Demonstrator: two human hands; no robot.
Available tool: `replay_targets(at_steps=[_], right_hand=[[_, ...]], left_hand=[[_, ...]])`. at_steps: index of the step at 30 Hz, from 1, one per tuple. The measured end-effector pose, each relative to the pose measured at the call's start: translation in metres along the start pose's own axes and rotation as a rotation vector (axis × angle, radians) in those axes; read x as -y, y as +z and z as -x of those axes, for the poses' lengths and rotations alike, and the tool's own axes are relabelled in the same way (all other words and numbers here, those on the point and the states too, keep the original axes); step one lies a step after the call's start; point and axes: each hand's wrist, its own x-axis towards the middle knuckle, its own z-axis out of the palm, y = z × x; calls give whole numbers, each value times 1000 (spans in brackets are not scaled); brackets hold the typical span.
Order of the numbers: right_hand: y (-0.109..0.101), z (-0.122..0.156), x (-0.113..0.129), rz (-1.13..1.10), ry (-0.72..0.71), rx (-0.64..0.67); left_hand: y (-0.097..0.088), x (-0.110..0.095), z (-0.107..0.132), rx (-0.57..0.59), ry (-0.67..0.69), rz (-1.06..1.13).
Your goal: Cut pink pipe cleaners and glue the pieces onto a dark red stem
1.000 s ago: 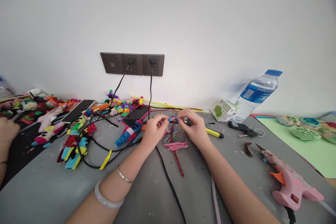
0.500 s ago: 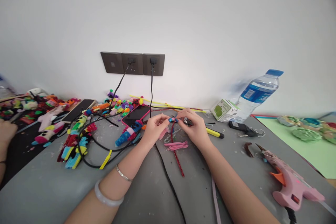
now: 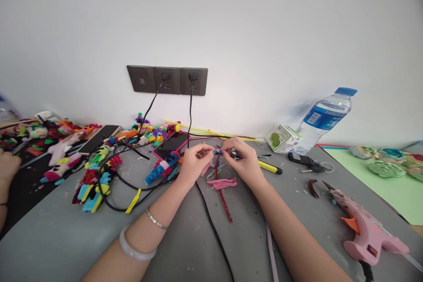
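My left hand (image 3: pixel 198 158) and my right hand (image 3: pixel 242 158) meet above the table, thumbs and forefingers pinched tip to tip. Between those fingertips is a tiny pinkish piece, too small to make out. A red glittery pipe cleaner (image 3: pixel 225 205) runs from just below the fingertips toward me; whether its far end is gripped is unclear. Across it lies a small bundle of pink fuzzy strips (image 3: pixel 222 183). Partly hidden behind my right hand are a dark tool and a yellow-handled cutter (image 3: pixel 270 167).
Left are pipe-cleaner figures (image 3: pixel 95 180), a phone (image 3: pixel 172 145), looped black cables (image 3: pixel 211 220) and another person's hand (image 3: pixel 9 167). Right stand a small box (image 3: pixel 279 139) and a tilted water bottle (image 3: pixel 325 116), with keys (image 3: pixel 317 166) and a pink glue gun (image 3: pixel 366 229) nearer.
Both hands stay pinched together in nearly the same place, with only slight shifts of the fingers. Nothing else has visibly moved.
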Motion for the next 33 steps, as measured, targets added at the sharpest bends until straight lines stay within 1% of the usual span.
replay_targets(at_steps=[11,17,28,33], right_hand=[[2,0,1,-10,-2,5],[2,0,1,-15,20,10],[3,1,1,3,42,38],[3,1,2,-19,52,39]], left_hand=[[1,1,1,-73,113,-89],[2,-1,2,-85,154,-105],[1,-3,2,-96,129,-91],[0,-4,3,-88,154,-114]])
